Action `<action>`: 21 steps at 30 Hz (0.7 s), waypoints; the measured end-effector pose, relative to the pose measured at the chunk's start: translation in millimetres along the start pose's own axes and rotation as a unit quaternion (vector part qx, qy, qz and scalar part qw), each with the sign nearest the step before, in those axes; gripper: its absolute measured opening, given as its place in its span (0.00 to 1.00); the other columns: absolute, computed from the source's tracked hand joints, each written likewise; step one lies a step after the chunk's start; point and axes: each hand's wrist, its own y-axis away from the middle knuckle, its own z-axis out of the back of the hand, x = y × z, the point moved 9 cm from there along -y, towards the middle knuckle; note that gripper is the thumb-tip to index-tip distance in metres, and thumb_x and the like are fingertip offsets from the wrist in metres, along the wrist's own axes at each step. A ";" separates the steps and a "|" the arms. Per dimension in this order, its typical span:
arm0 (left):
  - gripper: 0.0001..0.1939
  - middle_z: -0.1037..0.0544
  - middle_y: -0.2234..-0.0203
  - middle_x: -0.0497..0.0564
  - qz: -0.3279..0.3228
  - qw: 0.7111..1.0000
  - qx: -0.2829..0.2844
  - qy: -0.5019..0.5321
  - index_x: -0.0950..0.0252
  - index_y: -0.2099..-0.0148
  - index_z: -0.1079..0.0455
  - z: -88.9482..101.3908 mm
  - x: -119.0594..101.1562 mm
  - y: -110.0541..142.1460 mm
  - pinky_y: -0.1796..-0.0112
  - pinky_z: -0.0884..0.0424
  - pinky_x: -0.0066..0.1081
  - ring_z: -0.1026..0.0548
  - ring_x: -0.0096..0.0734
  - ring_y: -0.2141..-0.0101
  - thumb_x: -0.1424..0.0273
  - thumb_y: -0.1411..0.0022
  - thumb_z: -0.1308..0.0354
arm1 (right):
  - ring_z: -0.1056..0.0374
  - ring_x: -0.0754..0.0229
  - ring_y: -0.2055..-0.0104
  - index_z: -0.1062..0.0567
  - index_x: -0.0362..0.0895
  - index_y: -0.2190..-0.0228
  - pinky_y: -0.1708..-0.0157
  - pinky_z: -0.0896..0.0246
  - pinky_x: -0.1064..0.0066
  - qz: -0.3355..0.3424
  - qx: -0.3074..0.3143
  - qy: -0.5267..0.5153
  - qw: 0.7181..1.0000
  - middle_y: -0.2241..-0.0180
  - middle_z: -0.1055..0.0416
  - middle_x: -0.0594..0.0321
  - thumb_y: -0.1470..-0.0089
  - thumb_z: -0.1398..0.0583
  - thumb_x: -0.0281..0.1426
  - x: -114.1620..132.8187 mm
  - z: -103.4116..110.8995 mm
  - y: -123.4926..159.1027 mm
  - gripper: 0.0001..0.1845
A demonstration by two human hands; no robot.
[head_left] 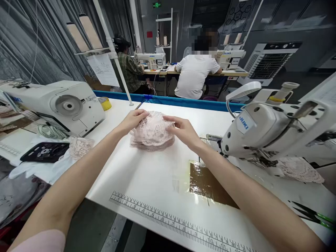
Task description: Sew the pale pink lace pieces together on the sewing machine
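Observation:
A stack of pale pink lace pieces [152, 145] lies on the white sewing table, and its top piece of lace [153, 126] is partly raised and a little blurred. My left hand [135, 119] grips the upper left edge of that top piece, thumb and fingers closed. From the other side my right hand [182, 130] pinches the lace's right edge between thumb and fingers. How many layers each hand has hold of is hidden.
A JUKI sewing machine [252, 122] stands on the right, with lace [299, 169] beneath it and green-handled snips [315, 215] nearby. Another machine [65, 105], yellow tape [105, 103] and a phone [46, 152] are left. A printed ruler [168, 222] runs along the front edge. Two people work beyond.

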 end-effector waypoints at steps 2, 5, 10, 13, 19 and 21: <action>0.19 0.36 0.83 0.43 0.007 0.998 -0.008 -0.067 0.66 0.70 0.31 -2.5 11.1 -22.2 0.78 0.42 0.26 0.36 0.24 0.80 0.54 0.40 0.45 | 0.33 0.53 0.47 0.24 0.44 0.51 0.44 0.40 0.59 -0.026 -0.006 0.022 0.999 0.48 0.28 0.59 0.53 0.40 0.22 -19.8 -3.5 -23.6 0.25; 0.17 0.29 0.78 0.45 0.012 0.985 -0.032 -0.170 0.66 0.70 0.31 -9.5 28.7 -33.5 0.69 0.34 0.31 0.30 0.28 0.74 0.56 0.39 0.44 | 0.33 0.53 0.47 0.23 0.43 0.52 0.43 0.42 0.58 -0.045 -0.018 0.051 0.998 0.49 0.28 0.58 0.51 0.42 0.23 -46.0 -5.5 -38.0 0.23; 0.12 0.22 0.65 0.53 -0.007 0.958 -0.089 -0.272 0.60 0.59 0.26 -11.9 31.5 -16.3 0.56 0.35 0.40 0.27 0.46 0.56 0.61 0.39 0.47 | 0.35 0.57 0.43 0.24 0.45 0.51 0.42 0.45 0.65 -0.052 -0.017 0.088 0.995 0.47 0.29 0.62 0.45 0.45 0.27 -64.5 -8.3 -36.8 0.20; 0.20 0.25 0.53 0.56 -0.057 0.952 -0.088 -0.287 0.60 0.46 0.32 -17.2 12.8 -0.1 0.50 0.37 0.43 0.32 0.49 0.48 0.62 0.37 0.51 | 0.36 0.56 0.43 0.26 0.44 0.50 0.42 0.45 0.65 -0.048 -0.001 0.115 0.992 0.45 0.30 0.61 0.40 0.46 0.35 -63.8 -9.8 -32.5 0.19; 0.29 0.39 0.37 0.51 -0.173 0.943 0.058 -0.277 0.57 0.35 0.43 -57.8 -9.4 42.5 0.41 0.42 0.37 0.40 0.39 0.39 0.53 0.34 0.53 | 0.39 0.50 0.42 0.26 0.47 0.53 0.43 0.49 0.54 -0.020 0.031 0.207 0.978 0.47 0.30 0.60 0.36 0.51 0.45 -57.4 -11.9 -23.0 0.22; 0.33 0.54 0.32 0.52 -0.196 0.918 0.102 -0.329 0.55 0.31 0.54 -69.7 -4.0 61.2 0.39 0.46 0.45 0.50 0.44 0.34 0.54 0.34 0.52 | 0.44 0.47 0.39 0.28 0.45 0.51 0.41 0.55 0.49 -0.026 0.021 0.240 0.970 0.44 0.33 0.55 0.35 0.52 0.43 -59.4 -9.0 -21.1 0.21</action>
